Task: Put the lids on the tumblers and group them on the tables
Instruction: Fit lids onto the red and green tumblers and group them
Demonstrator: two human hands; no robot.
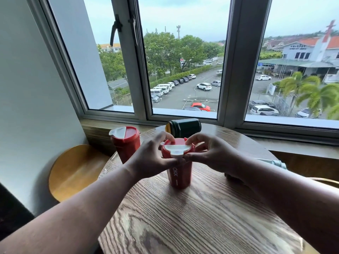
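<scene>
tumbler: red one [179,173] stands upright mid-table, white lettering down its side, closest to the person.
lid: red with white flap [177,149], sits on the tumbler's mouth; whether fully seated I cannot tell.
left hand: [152,158] fingers curled round the lid's left edge, thumb at the front near the flap tab.
right hand: [211,153] pinches the lid's right edge, fingertips on the top rim.
step: seating the lid, by my read.
how to: press evenly on both sides, keep the lid level, keep the tumbler planted so it doesn't tip; finish by checking the rim for a gap all round.
risk: pressure on one side could cock the lid.
contents: hidden under the lid, can't tell.
second red tumbler: [125,143] upright at the table's far-left edge, lid on, contents unseen.
green tumbler: [183,127] lies on its side behind, yellow at its mouth; lid or inside, can't tell.
table: round wood [201,217], by the window.
</scene>
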